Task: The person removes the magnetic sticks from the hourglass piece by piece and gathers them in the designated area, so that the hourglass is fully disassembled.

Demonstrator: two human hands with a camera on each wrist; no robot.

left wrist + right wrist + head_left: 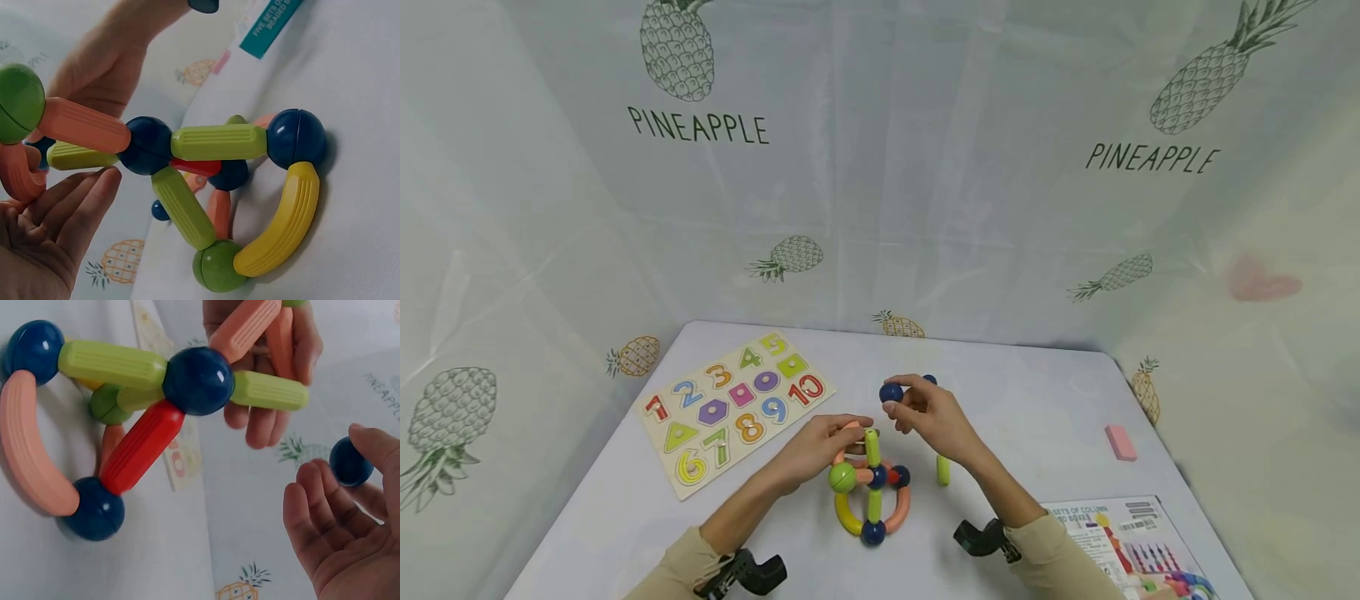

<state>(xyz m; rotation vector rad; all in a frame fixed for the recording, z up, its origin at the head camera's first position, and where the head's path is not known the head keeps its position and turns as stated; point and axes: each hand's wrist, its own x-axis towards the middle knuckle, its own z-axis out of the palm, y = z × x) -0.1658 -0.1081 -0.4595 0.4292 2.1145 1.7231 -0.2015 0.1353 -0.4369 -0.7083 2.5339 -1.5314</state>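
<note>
A magnetic stick-and-ball structure (pixel 874 504) stands on the table, built of straight and curved sticks joined by dark blue and green balls. My left hand (pixel 812 450) holds its upper left part, fingers round a curved orange stick (pixel 22 178) below a green ball (pixel 19 103). Between thumb and fingertips, my right hand (pixel 936 421) pinches a dark blue ball (pixel 351 462) in the air. That ball is apart from a light green stick (pixel 272 391) that points up from the structure's central blue ball (pixel 199 381).
A wooden number puzzle board (pixel 737 408) lies on the left. Behind the right hand is another blue ball (pixel 930 379), and a loose green stick (pixel 943 470) lies below it. A pink block (pixel 1121 442) and a printed sheet (pixel 1135 542) are at right.
</note>
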